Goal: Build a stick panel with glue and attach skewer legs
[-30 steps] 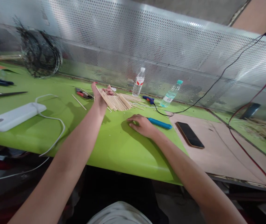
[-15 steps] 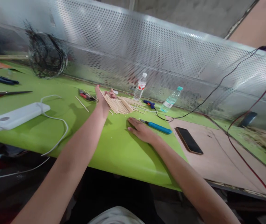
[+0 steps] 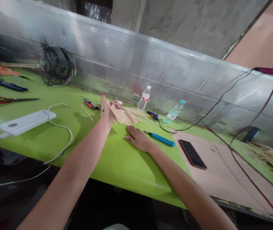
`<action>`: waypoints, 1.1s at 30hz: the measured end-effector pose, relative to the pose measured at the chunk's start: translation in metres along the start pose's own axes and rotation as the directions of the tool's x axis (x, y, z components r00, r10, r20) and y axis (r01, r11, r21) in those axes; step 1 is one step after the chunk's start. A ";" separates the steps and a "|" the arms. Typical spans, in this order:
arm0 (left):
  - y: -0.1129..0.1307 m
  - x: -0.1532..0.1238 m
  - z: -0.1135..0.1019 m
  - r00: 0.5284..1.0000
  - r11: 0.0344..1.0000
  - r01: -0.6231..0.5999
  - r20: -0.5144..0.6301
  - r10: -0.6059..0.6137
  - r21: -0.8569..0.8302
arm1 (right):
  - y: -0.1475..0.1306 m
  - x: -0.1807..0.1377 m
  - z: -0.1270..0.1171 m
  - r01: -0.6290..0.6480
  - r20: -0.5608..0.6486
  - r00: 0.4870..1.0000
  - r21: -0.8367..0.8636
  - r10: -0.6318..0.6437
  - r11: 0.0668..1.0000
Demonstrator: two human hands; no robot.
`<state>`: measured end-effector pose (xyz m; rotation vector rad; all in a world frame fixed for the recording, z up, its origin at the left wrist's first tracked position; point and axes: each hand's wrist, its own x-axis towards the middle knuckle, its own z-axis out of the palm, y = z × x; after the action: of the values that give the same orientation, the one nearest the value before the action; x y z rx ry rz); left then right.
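Note:
My left hand [image 3: 108, 112] reaches far over the green table [image 3: 117, 153] and grips one end of a bundle of thin wooden sticks [image 3: 122, 116], which fans out to the right over more loose sticks. My right hand [image 3: 138, 139] lies flat on the green surface, palm down, fingers stretched toward the sticks, holding nothing. A blue-handled tool [image 3: 160, 138] lies just right of that hand, apart from it.
A black phone [image 3: 192, 153] lies on the brown board at right. Two water bottles [image 3: 144, 97] [image 3: 174, 112] stand by the perforated metal wall. A white power bank [image 3: 26, 122] with cable, red pliers [image 3: 90, 104], scissors [image 3: 9, 100] and a black wire coil [image 3: 56, 66] are at left. Cables trail at right.
My right hand has flattened and slid left, off the blue-handled tool, toward the sticks. My left hand keeps its grip on the bundle. The view has tilted up.

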<state>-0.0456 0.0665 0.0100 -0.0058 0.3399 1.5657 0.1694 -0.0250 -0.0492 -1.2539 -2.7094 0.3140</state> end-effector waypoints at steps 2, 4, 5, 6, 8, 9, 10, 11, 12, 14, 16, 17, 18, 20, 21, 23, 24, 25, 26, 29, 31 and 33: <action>0.000 0.001 -0.001 1.000 1.000 0.000 -0.005 0.000 0.017 | -0.004 -0.004 -0.002 0.042 0.000 0.999 0.012 -0.042 0.999; 0.000 0.002 -0.002 1.000 1.000 -0.007 -0.013 0.007 0.026 | -0.008 -0.009 -0.004 0.077 -0.010 0.997 0.038 -0.077 0.996; 0.000 0.003 -0.002 1.000 1.000 -0.013 -0.012 0.013 0.027 | -0.011 -0.011 -0.005 0.098 -0.025 0.995 0.054 -0.097 0.994; 0.000 0.004 -0.002 1.000 0.999 -0.016 -0.009 0.016 0.028 | -0.014 -0.014 -0.006 0.124 -0.042 0.992 0.073 -0.121 0.990; 0.001 0.005 -0.002 1.000 1.000 -0.013 0.006 0.012 0.025 | -0.019 -0.018 -0.007 0.179 -0.075 0.982 0.109 -0.171 0.978; 0.001 0.005 -0.001 1.000 1.000 -0.006 0.010 0.006 0.025 | -0.021 -0.019 -0.007 0.194 -0.090 0.979 0.122 -0.184 0.973; 0.001 0.005 -0.001 1.000 1.000 0.002 0.013 -0.002 0.026 | -0.022 -0.019 -0.007 0.198 -0.104 0.977 0.130 -0.185 0.972; 0.001 0.004 0.000 1.000 1.000 0.010 0.015 -0.011 0.027 | -0.022 -0.019 -0.006 0.190 -0.117 0.978 0.129 -0.175 0.973; 0.001 0.003 0.000 1.000 0.999 0.014 0.016 -0.015 0.028 | -0.022 -0.018 -0.005 0.172 -0.128 0.979 0.119 -0.157 0.978; 0.001 0.002 0.001 1.000 0.999 0.012 0.015 -0.012 0.031 | -0.021 -0.014 -0.003 0.127 -0.124 0.985 0.083 -0.117 0.988; 0.001 0.001 0.001 1.000 1.000 0.004 0.018 -0.005 0.029 | -0.019 -0.012 -0.001 0.097 -0.077 0.993 0.055 -0.092 0.994; 0.001 0.001 0.001 1.000 1.000 0.002 0.021 -0.003 0.030 | -0.019 -0.011 0.000 0.089 -0.046 0.995 0.048 -0.086 0.995; 0.001 0.002 0.000 1.000 0.999 0.001 0.025 -0.002 0.032 | -0.019 -0.011 0.000 0.088 -0.019 0.996 0.046 -0.087 0.995; 0.001 0.003 0.000 0.999 0.999 0.009 0.031 -0.010 0.036 | -0.022 -0.014 -0.002 0.116 0.001 0.993 0.049 -0.117 0.992; 0.001 0.003 0.000 1.000 0.999 0.014 0.025 -0.015 0.038 | -0.025 -0.017 -0.004 0.142 -0.002 0.990 0.054 -0.143 0.988; 0.002 0.002 0.001 1.000 0.999 0.020 0.002 -0.020 0.044 | -0.029 -0.022 -0.007 0.201 -0.026 0.980 0.074 -0.199 0.977; 0.002 0.001 0.002 1.000 0.999 0.023 -0.009 -0.023 0.048 | -0.031 -0.024 -0.008 0.223 -0.040 0.975 0.083 -0.221 0.971; 0.002 0.000 0.002 1.000 0.998 0.025 -0.012 -0.024 0.051 | -0.032 -0.025 -0.009 0.236 -0.053 0.971 0.090 -0.232 0.968; 0.002 -0.001 0.003 1.000 0.998 0.025 -0.010 -0.024 0.054 | -0.033 -0.025 -0.009 0.239 -0.065 0.970 0.092 -0.233 0.967; 0.001 -0.003 0.003 1.000 0.998 0.016 0.011 -0.017 0.067 | -0.032 -0.023 -0.007 0.193 -0.069 0.980 0.080 -0.188 0.978; 0.000 -0.002 0.002 1.000 0.997 0.007 0.010 -0.007 0.074 | -0.031 -0.021 -0.005 0.151 -0.026 0.989 0.072 -0.149 0.986; -0.001 -0.001 0.001 1.000 0.997 0.003 0.010 -0.004 0.078 | -0.030 -0.019 -0.005 0.129 0.031 0.991 0.064 -0.132 0.990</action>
<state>-0.0444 0.0658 0.0112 0.0619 0.3927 1.5478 0.1608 -0.0575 -0.0379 -1.0586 -2.7715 0.4045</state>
